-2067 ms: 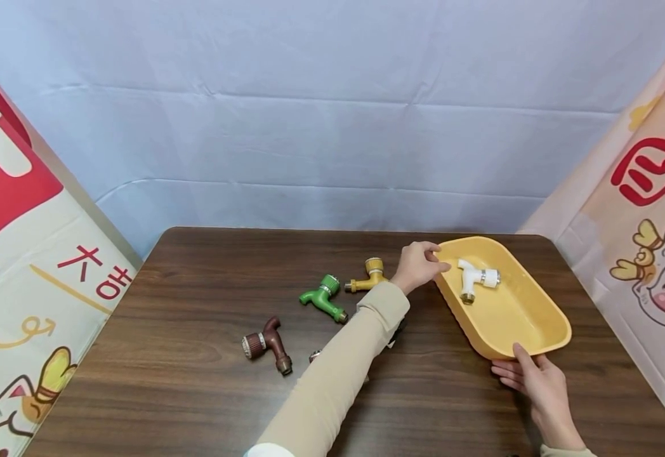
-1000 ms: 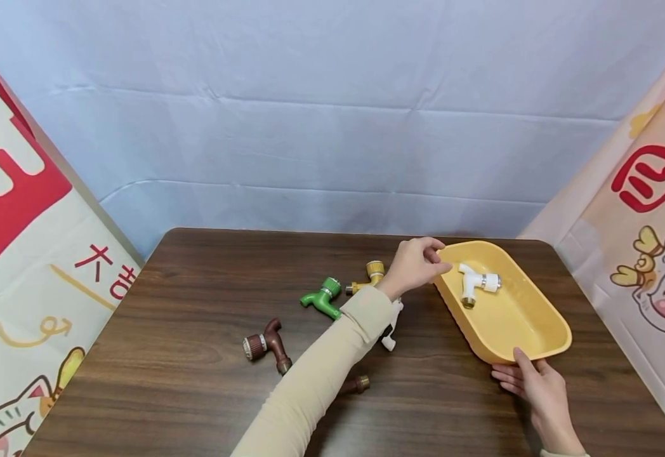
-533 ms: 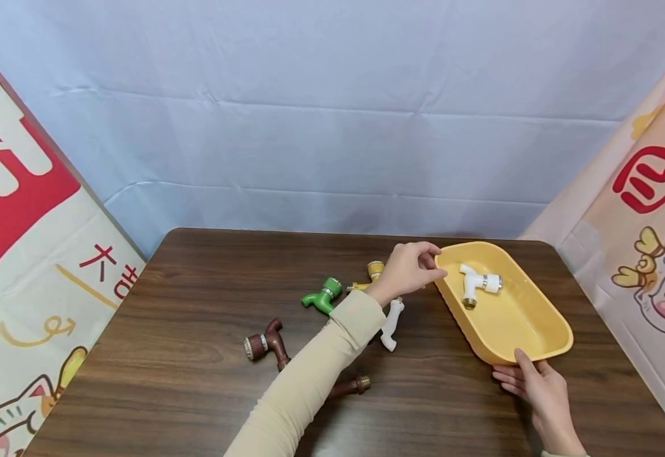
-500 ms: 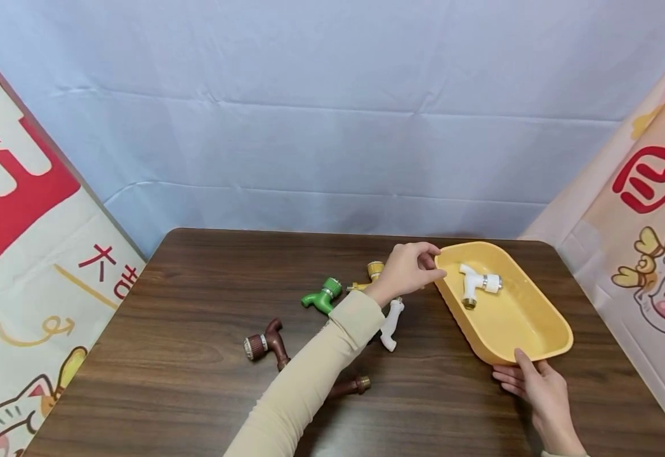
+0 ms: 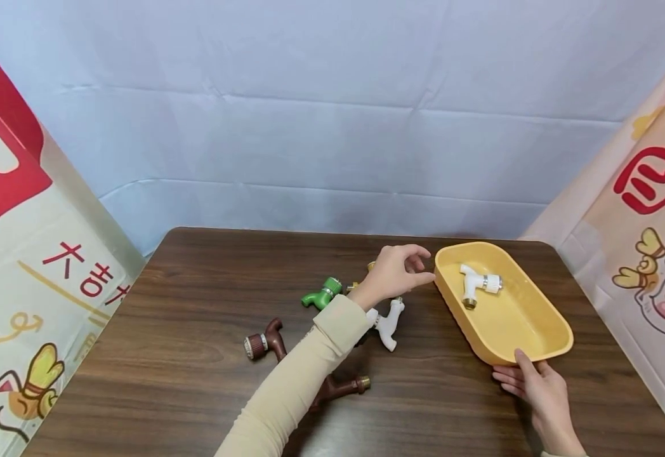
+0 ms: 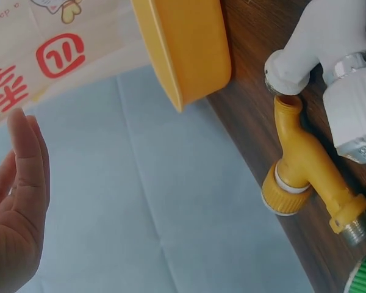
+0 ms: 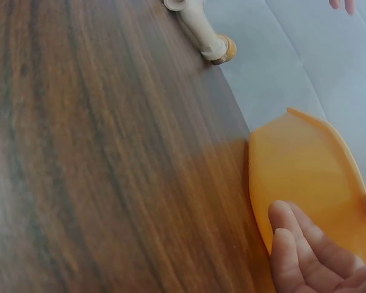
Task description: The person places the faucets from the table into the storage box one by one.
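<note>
A yellow plastic basin (image 5: 523, 317) stands at the right of the table with a white faucet (image 5: 472, 284) lying in it. My right hand (image 5: 546, 393) grips the basin's near end, thumb over the rim and fingers against the outer wall, as the right wrist view shows. Just left of the basin, my left hand (image 5: 394, 274) hovers with thumb and fingers apart and nothing between them. Beneath its wrist lie a white faucet (image 5: 388, 325) and a yellow faucet (image 6: 308, 162), the latter mostly hidden in the head view.
Left of the arm lie a green faucet (image 5: 323, 293) and a brown faucet (image 5: 266, 339). Another brown faucet (image 5: 341, 388) sits partly under the left sleeve (image 5: 292, 387). The wooden table (image 5: 195, 393) ends at a pale cloth backdrop (image 5: 309, 127).
My left hand has let go of the basin's far left rim and drawn back leftward. The right hand and the basin stay put.
</note>
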Tool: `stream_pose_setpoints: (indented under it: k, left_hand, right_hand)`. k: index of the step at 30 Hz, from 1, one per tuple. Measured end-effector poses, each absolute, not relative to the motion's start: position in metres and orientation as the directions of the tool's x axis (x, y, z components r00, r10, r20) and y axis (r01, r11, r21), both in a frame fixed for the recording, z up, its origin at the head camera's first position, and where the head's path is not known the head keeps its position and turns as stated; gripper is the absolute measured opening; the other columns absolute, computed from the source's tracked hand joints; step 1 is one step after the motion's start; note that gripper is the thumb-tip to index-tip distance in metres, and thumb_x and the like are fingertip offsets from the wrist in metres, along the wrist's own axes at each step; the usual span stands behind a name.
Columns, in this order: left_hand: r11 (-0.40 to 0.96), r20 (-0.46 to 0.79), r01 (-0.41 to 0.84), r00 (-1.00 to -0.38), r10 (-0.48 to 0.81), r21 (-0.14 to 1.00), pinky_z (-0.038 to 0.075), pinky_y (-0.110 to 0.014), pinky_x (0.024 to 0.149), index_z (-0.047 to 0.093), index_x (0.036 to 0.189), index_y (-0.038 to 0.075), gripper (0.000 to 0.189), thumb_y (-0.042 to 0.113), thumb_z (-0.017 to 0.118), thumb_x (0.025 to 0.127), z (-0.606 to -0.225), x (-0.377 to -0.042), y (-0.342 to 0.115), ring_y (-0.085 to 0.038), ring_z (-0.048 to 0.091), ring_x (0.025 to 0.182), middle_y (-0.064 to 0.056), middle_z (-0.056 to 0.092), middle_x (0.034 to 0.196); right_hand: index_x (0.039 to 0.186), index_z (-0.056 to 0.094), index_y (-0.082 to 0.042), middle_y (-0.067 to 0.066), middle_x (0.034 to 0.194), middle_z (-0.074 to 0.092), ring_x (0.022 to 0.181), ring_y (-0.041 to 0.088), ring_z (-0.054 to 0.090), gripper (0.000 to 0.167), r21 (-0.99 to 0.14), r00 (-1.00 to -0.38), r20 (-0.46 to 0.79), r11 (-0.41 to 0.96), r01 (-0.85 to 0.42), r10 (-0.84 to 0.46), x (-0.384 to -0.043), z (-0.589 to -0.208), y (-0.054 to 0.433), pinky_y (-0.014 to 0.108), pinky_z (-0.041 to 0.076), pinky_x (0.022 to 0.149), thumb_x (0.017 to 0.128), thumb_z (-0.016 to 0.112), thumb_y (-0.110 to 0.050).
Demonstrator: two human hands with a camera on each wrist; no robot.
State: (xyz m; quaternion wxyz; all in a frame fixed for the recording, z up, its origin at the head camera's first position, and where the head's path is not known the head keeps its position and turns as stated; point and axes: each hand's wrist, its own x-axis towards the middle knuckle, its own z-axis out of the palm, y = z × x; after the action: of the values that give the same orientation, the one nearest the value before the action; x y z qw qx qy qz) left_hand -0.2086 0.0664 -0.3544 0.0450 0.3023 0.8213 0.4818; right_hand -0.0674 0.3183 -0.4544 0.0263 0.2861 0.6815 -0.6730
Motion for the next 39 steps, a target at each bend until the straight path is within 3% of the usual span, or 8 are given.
stream_pose_setpoints:
  k: [5, 12, 23, 39]
  left_hand:
    - [0.394, 0.208, 0.475, -0.806, 0.555, 0.787, 0.045, -0.015, 0.056, 0.061, 0.112, 0.009, 0.033, 0.02, 0.069, 0.082, -0.357, -0.206, 0.06, -0.003, 0.054, 0.063, 0.002, 0.059, 0.084]
    - [0.396, 0.223, 0.511, -0.783, 0.58, 0.763, 0.043, -0.014, 0.063, 0.061, 0.113, 0.008, 0.033, 0.02, 0.068, 0.083, -0.358, -0.202, 0.049, -0.004, 0.054, 0.069, -0.005, 0.063, 0.089]
    - [0.397, 0.229, 0.509, -0.788, 0.571, 0.763, 0.045, -0.015, 0.061, 0.061, 0.112, 0.007, 0.033, 0.02, 0.069, 0.082, -0.355, -0.194, 0.033, -0.004, 0.055, 0.068, 0.002, 0.061, 0.083]
    - [0.353, 0.228, 0.51, -0.767, 0.6, 0.785, 0.046, -0.019, 0.06, 0.062, 0.109, 0.005, 0.032, 0.015, 0.071, 0.08, -0.351, -0.183, 0.013, -0.004, 0.057, 0.065, 0.0, 0.062, 0.083]
  right_hand:
    - [0.112, 0.04, -0.006, -0.005, 0.063, 0.066, 0.064, 0.009, 0.066, 0.039, -0.901, -0.833, -0.425, -0.074, 0.428, 0.353, -0.067, -0.453, 0.318, 0.025, 0.052, 0.06, 0.094, 0.043, -0.041]
    - [0.112, 0.04, -0.006, -0.005, 0.063, 0.067, 0.064, 0.009, 0.066, 0.039, -0.899, -0.835, -0.429, -0.068, 0.434, 0.344, -0.067, -0.453, 0.318, 0.025, 0.052, 0.06, 0.094, 0.042, -0.041]
    - [0.111, 0.04, -0.007, -0.006, 0.064, 0.067, 0.065, 0.009, 0.066, 0.041, -0.902, -0.84, -0.421, -0.064, 0.427, 0.341, -0.068, -0.459, 0.323, 0.025, 0.052, 0.059, 0.093, 0.044, -0.044]
    - [0.113, 0.04, -0.006, -0.004, 0.066, 0.067, 0.066, 0.009, 0.066, 0.044, -0.895, -0.836, -0.431, -0.047, 0.443, 0.34, -0.067, -0.456, 0.322, 0.026, 0.052, 0.061, 0.093, 0.043, -0.044]
